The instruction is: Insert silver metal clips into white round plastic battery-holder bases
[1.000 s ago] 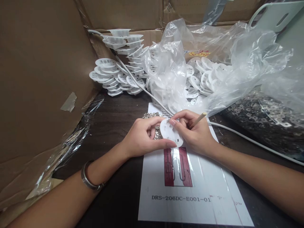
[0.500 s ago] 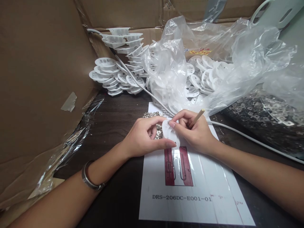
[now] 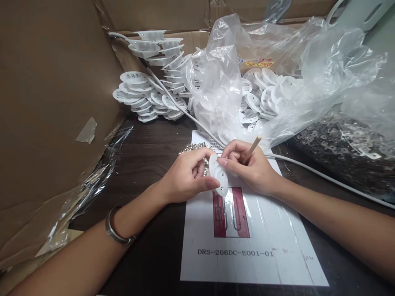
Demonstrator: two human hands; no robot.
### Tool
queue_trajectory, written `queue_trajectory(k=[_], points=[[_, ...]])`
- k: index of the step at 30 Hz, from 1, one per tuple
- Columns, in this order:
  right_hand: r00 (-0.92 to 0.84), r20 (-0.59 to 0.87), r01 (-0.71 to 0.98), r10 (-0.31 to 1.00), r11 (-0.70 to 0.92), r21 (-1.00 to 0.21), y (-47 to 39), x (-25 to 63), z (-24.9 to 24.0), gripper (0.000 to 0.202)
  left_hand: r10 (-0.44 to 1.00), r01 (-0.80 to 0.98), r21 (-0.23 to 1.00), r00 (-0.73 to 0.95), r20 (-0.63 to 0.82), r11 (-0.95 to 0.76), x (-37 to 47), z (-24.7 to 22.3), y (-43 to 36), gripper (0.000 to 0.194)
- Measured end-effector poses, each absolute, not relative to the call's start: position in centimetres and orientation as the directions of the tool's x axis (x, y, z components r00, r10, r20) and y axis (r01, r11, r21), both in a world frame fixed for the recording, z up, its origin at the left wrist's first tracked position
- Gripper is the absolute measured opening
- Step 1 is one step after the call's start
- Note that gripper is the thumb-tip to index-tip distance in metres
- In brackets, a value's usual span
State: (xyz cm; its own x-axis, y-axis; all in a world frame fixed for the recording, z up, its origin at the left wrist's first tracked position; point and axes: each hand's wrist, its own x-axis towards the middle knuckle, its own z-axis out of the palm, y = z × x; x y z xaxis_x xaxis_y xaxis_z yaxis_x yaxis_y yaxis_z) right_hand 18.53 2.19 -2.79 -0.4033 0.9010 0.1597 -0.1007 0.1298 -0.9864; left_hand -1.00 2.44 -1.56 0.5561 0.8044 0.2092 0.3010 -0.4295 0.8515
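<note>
Work on one white disc (image 3: 217,169) is shown partway, with the piece held up on edge, tilted, over the upper half of a printed sheet (image 3: 216,267) on a dark bench (image 3: 145,148). The disc is gripped at its rim by the left hand (image 3: 183,176), the thumb pressed at the lower edge and the fingers curled behind the top. By the right hand (image 3: 251,166) a wooden stick (image 3: 253,149) is clasped, its end poking up out of the fist, while thumb and forefinger are brought together at the disc's upper edge; whether a small part is pinched there cannot be told. Small openings can be seen in the disc's face, but whether anything has been fitted into them is too fine to make out. Beyond the left hand, a small heap of metal pieces (image 3: 194,146) is partly hidden. At the back left, many similar discs are piled in leaning stacks (image 3: 134,78); more loose discs (image 3: 270,92) are heaped at the back right, behind crumpled clear plastic (image 3: 222,70). Which of these have been finished cannot be told. A large bag of metal parts (image 3: 348,144) is seen at far right. Judged by what lies about, one disc is in hand and plenty of material is left.
</note>
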Motion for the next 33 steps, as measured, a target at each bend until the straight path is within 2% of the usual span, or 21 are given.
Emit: queue_trajectory(k=[9,25,33], points=[[-0.447,0.173,-0.227,0.878,0.076,-0.971,2.3,18.5,-2.7,0.022,0.778,0.226,0.855,0.565,0.275,-0.466,-0.8,-1.1,2.2,0.078],[-0.536,0.141,-0.188,0.833,0.045,-0.981,2.3,18.8,-2.6,0.026,0.759,0.149,0.907,0.609,0.228,-0.393,-0.8,-0.9,1.6,0.065],[-0.669,0.11,-0.193,0.735,-0.028,-0.981,3.0,19.4,-2.2,0.026,0.727,0.092,0.929,0.651,0.217,-0.359,-0.7,-0.6,1.4,0.057]])
